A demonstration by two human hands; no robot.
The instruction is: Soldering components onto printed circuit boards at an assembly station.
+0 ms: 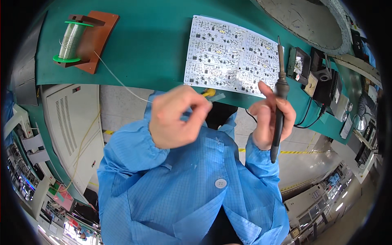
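Note:
My left hand is closed in a pinch in front of my chest. Thin solder wire runs into it from a spool with green rims at the far left. In my right hand is a soldering iron with a dark handle, held upright with its tip pointing away from me. One finger of that hand sticks out from the grip. Beyond both hands lies a white panel of circuit boards dotted with small parts; the iron's shaft passes in front of its right edge.
The spool sits on a brown stand on the green bench mat. Right of the panel are a black box with metal wool and a black corded unit. A large grey-rimmed round fixture overhangs the far right. A pale cabinet stands left.

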